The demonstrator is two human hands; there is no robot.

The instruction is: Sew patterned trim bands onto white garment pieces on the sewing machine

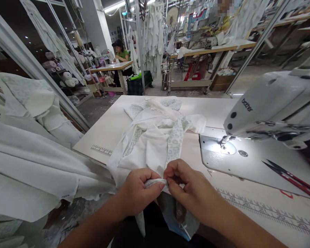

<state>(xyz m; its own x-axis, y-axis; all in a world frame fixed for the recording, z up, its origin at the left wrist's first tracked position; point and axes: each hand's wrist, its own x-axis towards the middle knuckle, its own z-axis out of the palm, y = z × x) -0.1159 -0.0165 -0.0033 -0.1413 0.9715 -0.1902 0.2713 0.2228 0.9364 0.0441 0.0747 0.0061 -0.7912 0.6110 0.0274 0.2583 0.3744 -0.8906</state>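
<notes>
A white garment [152,144] with grey leopard-patterned strips lies bunched on the white sewing table [95,134], its near edge reaching my hands. My left hand [142,189] is closed on a folded edge of the fabric, thumb on top. Close beside it, my right hand [186,186] pinches the same edge between thumb and forefinger. The fingertips of both hands nearly touch at the table's front edge. A narrow end of cloth hangs below my left hand.
On the right stands a white sewing machine [268,106], with red-handled scissors [291,177] in front. A short ruler [101,150] lies at the left. White cloth [28,165] is piled left of the table. A person [122,55] sits at a far table.
</notes>
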